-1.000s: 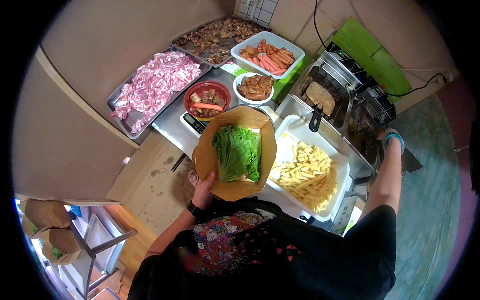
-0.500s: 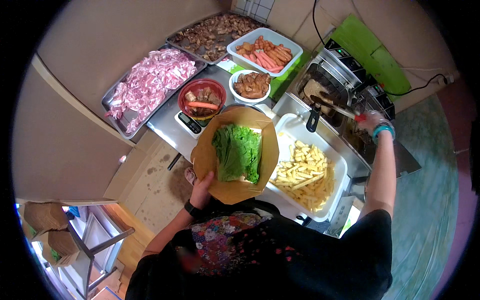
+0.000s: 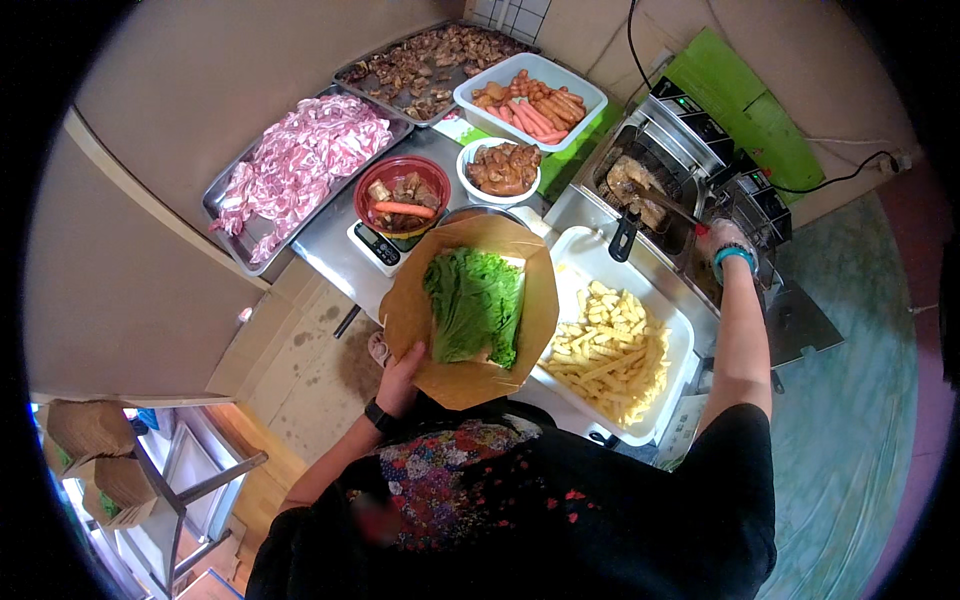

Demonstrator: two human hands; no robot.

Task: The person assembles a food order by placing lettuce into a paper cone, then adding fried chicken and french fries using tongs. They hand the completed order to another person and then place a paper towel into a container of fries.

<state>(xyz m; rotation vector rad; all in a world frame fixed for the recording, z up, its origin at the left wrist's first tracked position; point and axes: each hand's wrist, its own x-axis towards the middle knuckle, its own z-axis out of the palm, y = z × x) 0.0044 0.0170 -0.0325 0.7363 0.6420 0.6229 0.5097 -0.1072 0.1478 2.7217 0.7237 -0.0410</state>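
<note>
My left hand [image 3: 403, 376] is closed on the near left side of a brown paper box [image 3: 405, 310], tilted toward me, with green lettuce leaves [image 3: 472, 305] inside. Over the fryer, my right hand [image 3: 722, 238], in a clear glove, grips tongs [image 3: 684, 212] with a red part by the fingers. The tongs reach into a fryer basket with a black handle [image 3: 623, 236]. Brown fried pieces [image 3: 634, 188] lie there at the tong tips; whether the tips are closed on one I cannot tell.
A white tub [image 3: 682, 372] of fries [image 3: 612, 350] stands beside the fryer. Beyond the box are a red bowl [image 3: 368, 183] on a scale [image 3: 374, 249], a white bowl of brown meat [image 3: 503, 168], a sausage tub [image 3: 592, 98], and trays of raw meat [image 3: 300, 165] and cooked pieces [image 3: 430, 65].
My right hand has moved slightly left and nearer the fryer basket, and the tongs now cover less of the fried pieces. The left hand and box stay almost still.
</note>
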